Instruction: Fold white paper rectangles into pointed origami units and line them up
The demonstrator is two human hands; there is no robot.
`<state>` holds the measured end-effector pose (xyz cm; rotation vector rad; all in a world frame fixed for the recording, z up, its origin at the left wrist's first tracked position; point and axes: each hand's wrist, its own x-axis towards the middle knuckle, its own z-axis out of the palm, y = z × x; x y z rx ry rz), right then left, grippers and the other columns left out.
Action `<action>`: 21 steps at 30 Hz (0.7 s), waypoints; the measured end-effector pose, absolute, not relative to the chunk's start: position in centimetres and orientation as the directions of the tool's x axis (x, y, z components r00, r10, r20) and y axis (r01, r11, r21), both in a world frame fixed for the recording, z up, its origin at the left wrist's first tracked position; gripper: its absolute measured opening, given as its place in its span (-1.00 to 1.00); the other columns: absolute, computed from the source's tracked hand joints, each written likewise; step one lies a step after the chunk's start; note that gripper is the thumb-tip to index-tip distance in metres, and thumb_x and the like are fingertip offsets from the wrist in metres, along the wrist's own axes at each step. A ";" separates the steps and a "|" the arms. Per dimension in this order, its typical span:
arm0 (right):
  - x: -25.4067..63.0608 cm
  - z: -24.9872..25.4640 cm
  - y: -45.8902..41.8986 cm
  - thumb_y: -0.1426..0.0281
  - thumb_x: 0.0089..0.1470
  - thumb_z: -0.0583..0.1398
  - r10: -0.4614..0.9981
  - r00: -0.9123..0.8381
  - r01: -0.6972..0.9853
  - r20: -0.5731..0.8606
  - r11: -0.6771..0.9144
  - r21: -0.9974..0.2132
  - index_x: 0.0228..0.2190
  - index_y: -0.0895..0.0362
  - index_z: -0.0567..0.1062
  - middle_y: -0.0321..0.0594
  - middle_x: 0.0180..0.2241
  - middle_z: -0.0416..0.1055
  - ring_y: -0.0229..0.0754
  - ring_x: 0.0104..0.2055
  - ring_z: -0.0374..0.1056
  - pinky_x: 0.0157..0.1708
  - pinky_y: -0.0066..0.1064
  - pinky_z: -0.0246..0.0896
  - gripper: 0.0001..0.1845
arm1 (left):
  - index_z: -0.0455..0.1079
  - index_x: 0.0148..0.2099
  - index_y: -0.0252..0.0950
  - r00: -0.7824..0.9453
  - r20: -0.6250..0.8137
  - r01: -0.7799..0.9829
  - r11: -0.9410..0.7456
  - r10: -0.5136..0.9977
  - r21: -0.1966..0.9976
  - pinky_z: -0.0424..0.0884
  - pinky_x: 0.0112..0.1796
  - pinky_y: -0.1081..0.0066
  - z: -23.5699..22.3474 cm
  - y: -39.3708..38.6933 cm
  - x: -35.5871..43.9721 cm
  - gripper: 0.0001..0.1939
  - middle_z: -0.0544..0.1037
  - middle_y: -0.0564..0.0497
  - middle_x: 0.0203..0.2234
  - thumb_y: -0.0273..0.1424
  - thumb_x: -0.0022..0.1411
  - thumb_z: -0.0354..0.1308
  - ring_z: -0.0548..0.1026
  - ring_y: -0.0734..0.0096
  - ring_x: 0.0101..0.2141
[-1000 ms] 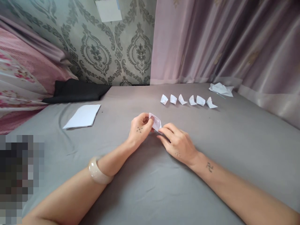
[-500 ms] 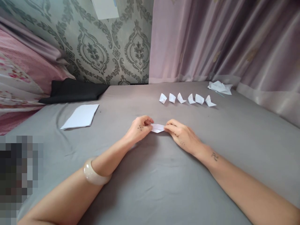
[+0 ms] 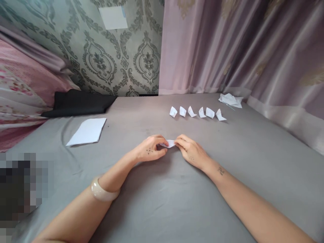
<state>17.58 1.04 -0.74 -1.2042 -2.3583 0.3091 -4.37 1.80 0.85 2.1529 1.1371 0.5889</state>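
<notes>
A small piece of folded white paper (image 3: 171,144) is low over the grey sheet, between my two hands. My right hand (image 3: 191,150) pinches its right end, with thumb and fingers pressed together. At its left end, the fingers of my left hand (image 3: 152,148) touch the paper from above and behind. The left thumb stands apart below, off the paper, leaving a gap to the index finger. Part of the paper's left end is hidden by the fingers. Beyond my hands stands a row of several small folded white paper pieces (image 3: 191,112).
A stack of white paper (image 3: 87,132) lies on the left. More loose white papers (image 3: 230,100) lie at the far right, by the curtain (image 3: 192,50). A black cloth (image 3: 81,103) is at the far left, near the patterned wall (image 3: 100,64). All rest on the grey sheet (image 3: 162,202).
My left thumb has come off the folded paper and dropped below it, while the left fingers stay on it. The right hand keeps its pinch. The view has tilted slightly upward.
</notes>
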 end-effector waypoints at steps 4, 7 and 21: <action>17.3 -0.8 0.9 0.43 0.23 0.03 0.815 -0.489 0.719 0.311 0.578 -0.385 -0.20 0.05 0.49 -0.19 -0.20 0.42 -0.21 -0.25 0.36 -0.35 -0.42 0.20 -0.76 | 0.54 -0.24 -0.19 0.529 0.159 0.596 -0.498 0.834 0.630 0.32 -0.29 0.44 0.3 1.8 -4.3 -0.83 0.50 -0.05 -0.23 -0.34 0.18 0.13 0.45 0.37 -0.33; 17.2 -0.6 0.9 0.34 0.22 0.08 0.813 -0.500 0.730 0.297 0.580 -0.362 -0.26 0.04 0.53 -0.20 -0.20 0.42 -0.22 -0.29 0.35 -0.39 -0.42 0.18 -0.79 | 0.55 -0.27 -0.17 0.542 0.166 0.624 -0.527 0.824 0.577 0.31 -0.26 0.42 -0.2 1.9 -4.2 -0.80 0.51 -0.04 -0.23 -0.35 0.25 0.08 0.45 0.32 -0.25; 16.8 -0.5 0.7 0.36 0.22 0.09 0.798 -0.528 0.712 0.289 0.602 -0.361 -0.22 0.11 0.46 -0.16 -0.23 0.43 -0.12 -0.20 0.35 -0.25 -0.31 0.26 -0.84 | 0.50 -0.22 -0.26 0.673 0.215 0.603 -0.693 0.708 0.396 0.33 -0.21 0.41 -0.1 1.7 -4.4 -0.66 0.51 -0.07 -0.20 -0.35 0.39 -0.12 0.41 0.33 -0.21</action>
